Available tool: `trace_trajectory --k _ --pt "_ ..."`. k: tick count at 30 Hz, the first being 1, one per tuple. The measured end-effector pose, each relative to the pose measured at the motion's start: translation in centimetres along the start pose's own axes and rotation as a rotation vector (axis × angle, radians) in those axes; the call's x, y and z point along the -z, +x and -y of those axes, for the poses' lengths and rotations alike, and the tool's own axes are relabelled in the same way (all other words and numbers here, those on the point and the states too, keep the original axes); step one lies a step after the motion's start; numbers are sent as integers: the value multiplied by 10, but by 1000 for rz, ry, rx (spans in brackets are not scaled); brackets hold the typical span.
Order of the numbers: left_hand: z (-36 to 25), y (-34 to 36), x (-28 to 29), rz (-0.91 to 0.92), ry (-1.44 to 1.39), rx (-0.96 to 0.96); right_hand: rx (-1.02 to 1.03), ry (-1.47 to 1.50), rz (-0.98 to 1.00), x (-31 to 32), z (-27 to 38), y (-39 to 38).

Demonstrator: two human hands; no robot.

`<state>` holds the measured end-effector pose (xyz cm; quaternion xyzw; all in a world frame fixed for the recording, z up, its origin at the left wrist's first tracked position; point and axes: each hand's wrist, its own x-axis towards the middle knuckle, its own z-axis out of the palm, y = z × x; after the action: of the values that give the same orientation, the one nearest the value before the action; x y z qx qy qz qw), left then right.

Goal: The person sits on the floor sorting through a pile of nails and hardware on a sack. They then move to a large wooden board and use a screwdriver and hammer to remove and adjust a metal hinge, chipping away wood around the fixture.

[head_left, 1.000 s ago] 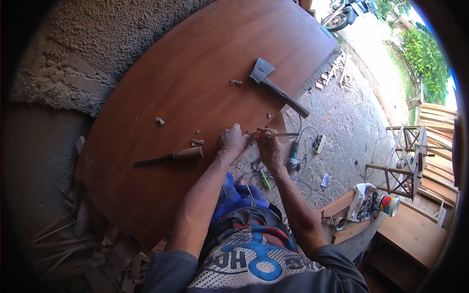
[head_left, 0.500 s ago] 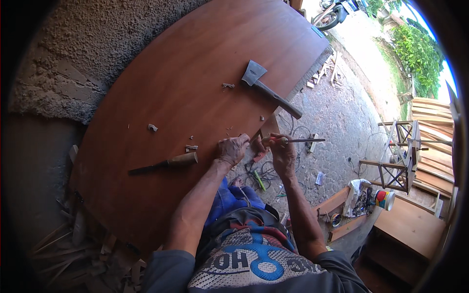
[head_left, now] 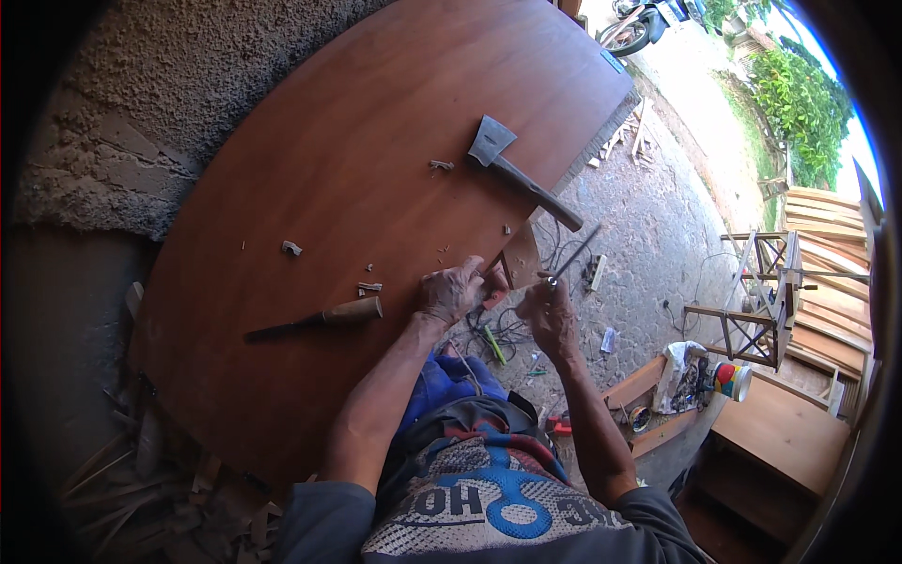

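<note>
My right hand [head_left: 548, 313] is closed round the handle of a thin-shafted hand tool [head_left: 577, 252]; its dark metal shaft points up and away to the right. Whether it is a screwdriver or a slim file I cannot tell. At the near edge of a large reddish-brown wooden board [head_left: 310, 197], my left hand [head_left: 451, 289] rests with bent fingers, and what they grip is hidden. Left of it lies a chisel [head_left: 319, 318] with a wooden handle. A hatchet [head_left: 512, 169] lies farther off, its handle reaching past the board's right edge.
Small wood chips [head_left: 370, 286] are scattered on the board. Cables and a power strip [head_left: 598, 274] lie on the paved floor. At right stand a wooden frame [head_left: 761, 301], a paint bucket [head_left: 732, 381] and a cabinet [head_left: 780, 418]. A rough wall [head_left: 235, 85] borders the board's far left.
The tool in my right hand has swung from pointing right to pointing up and right, and the hand has dropped slightly nearer. My left hand stays at the board's edge, fingers slightly shifted.
</note>
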<state>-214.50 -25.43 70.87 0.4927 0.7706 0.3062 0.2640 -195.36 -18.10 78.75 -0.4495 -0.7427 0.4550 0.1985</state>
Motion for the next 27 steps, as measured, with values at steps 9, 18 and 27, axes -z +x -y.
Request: trace_trajectory --k 9,18,27 --pt "-23 -39 -13 564 -1951 650 86 -732 412 54 116 -24" --pt "-5 -15 -36 548 -2235 623 199 -1057 580 37 171 -1" --pt "0 -17 -33 568 -2255 725 207 -1139 686 20 189 27"
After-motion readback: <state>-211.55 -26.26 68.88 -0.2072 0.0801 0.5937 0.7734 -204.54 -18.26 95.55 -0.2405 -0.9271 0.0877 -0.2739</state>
